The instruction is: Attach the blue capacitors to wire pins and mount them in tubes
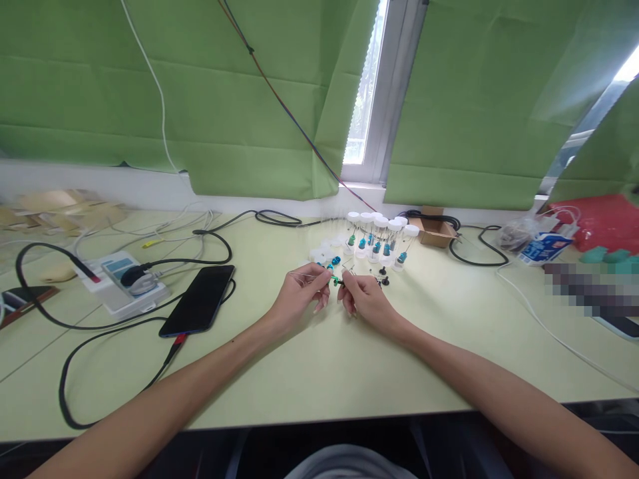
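Green piece [335,280]: small, held between the two hands, just above the desk and near its middle.
Dark bit [341,283]: at the right end of the green piece; whether the two are joined, I cannot tell.
Left hand [304,289]: thumb and fingers pinched on the green piece, with a thin wire [298,273] reaching out to the left.
Right hand [363,293]: thumb and fingers closed on the dark bit, the other fingers curled under.
Blue pieces [336,260]: lying loose just beyond the left hand.
Black pieces [384,281]: small, just right of the right hand.
Vials [381,243]: a cluster of clear, white-capped containers standing behind the hands, most with blue contents, one with green.
Cardboard box [435,232]: open, right of the vials.
Phone [198,301]: dark-screened, left of the hands, with a cable plugged in.
Power strip [124,283]: white, with a black plug, farther left.
Desk [309,379]: pale yellow-green, under everything.
Curtains [259,133]: green, behind the desk, with a bright window gap between them.
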`<state>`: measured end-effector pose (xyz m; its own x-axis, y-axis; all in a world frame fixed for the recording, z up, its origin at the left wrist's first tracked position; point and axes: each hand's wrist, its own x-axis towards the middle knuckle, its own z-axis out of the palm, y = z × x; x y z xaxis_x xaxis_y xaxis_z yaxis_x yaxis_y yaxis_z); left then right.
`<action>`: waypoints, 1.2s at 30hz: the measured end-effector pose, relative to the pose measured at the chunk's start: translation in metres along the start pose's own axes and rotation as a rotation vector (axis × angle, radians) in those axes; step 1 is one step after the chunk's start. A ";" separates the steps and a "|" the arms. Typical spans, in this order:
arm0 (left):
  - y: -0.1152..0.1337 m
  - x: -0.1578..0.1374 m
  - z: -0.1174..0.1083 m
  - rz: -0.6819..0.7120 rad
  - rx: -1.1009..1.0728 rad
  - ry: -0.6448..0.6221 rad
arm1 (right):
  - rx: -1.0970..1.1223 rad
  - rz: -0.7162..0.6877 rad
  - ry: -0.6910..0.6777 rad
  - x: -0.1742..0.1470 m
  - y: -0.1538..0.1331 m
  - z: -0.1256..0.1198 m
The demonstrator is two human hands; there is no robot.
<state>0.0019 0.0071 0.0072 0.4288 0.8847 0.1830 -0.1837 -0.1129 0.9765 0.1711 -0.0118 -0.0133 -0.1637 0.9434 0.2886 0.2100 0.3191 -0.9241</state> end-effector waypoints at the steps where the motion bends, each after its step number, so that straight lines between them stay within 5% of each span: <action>1: 0.001 0.000 0.000 0.002 -0.005 0.001 | 0.009 0.003 0.006 0.000 0.000 0.000; 13: -0.001 0.003 -0.002 0.010 -0.080 0.091 | 0.129 -0.113 0.055 -0.001 -0.010 -0.001; 36: -0.001 0.000 0.000 0.004 -0.026 0.025 | 0.014 -0.064 0.022 0.001 -0.002 -0.001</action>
<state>0.0025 0.0071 0.0067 0.4062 0.8951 0.1836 -0.2086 -0.1048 0.9724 0.1714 -0.0116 -0.0105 -0.1549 0.9229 0.3526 0.1861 0.3778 -0.9070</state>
